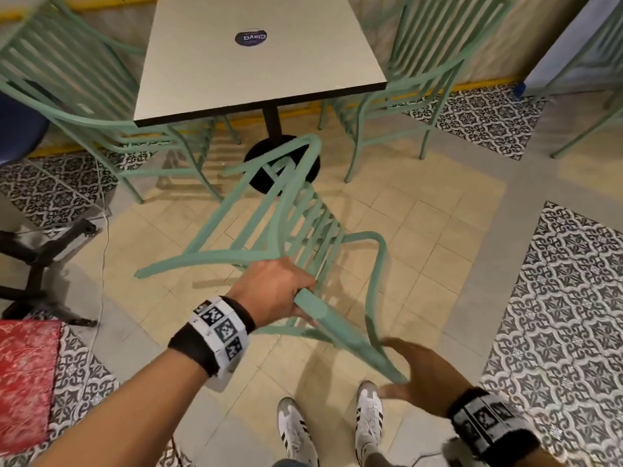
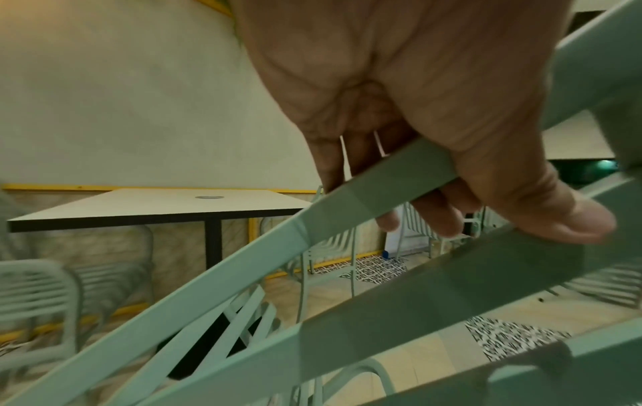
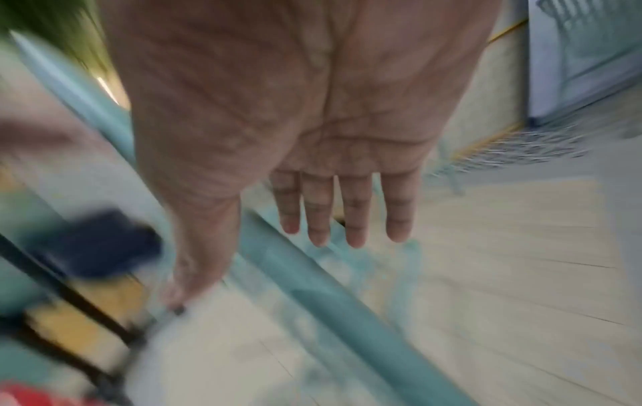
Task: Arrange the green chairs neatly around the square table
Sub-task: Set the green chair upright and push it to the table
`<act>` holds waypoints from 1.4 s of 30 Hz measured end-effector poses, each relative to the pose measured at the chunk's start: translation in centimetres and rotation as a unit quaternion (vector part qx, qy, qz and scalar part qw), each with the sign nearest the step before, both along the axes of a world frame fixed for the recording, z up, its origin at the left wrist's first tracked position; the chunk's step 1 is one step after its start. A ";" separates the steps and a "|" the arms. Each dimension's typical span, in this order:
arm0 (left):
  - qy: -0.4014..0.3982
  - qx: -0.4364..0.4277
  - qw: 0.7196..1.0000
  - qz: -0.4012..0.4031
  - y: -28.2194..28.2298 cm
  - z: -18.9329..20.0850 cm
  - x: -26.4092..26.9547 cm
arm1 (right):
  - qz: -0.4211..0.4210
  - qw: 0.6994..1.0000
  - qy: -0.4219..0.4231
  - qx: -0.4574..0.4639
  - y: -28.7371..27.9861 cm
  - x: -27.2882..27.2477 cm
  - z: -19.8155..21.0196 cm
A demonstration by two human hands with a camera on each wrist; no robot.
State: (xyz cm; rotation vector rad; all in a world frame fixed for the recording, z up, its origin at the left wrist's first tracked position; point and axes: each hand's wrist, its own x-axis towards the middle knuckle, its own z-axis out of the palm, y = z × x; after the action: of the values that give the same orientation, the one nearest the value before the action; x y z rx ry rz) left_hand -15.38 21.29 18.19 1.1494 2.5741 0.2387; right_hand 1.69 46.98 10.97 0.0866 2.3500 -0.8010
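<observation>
head view: green chair (image 1: 286, 227) tipped over on the tiled floor (image 1: 421, 210), just short of the square table (image 1: 256, 52), near its black pedestal base. left hand (image 1: 273, 291) clamped round the top rail of the backrest. right hand (image 1: 421, 369) spread flat with straight fingers, close beside the rail's other end, gripping nothing. best to bring that hand onto the rail too, lift evenly, swing upright, keep legs off the base, then slide squarely under the near edge.
</observation>
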 end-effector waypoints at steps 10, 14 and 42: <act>-0.028 0.189 0.967 0.170 -9.5 1.4 -3.1 | 0.042 0.988 0.036 0.141 9.1 -3.6 -6.8; -0.142 0.270 0.906 0.292 -15.3 0.3 -2.8 | 0.117 0.948 0.201 0.216 9.9 -10.1 -0.6; -0.218 0.389 0.806 0.389 -24.7 -18.4 3.4 | 0.142 0.901 0.238 0.334 0.1 -8.5 0.2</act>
State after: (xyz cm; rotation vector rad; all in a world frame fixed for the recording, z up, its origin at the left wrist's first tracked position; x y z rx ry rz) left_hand -12.02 -3.40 -0.18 0.0473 2.3620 1.6372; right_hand -6.81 47.12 11.18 -0.1830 2.9106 0.1810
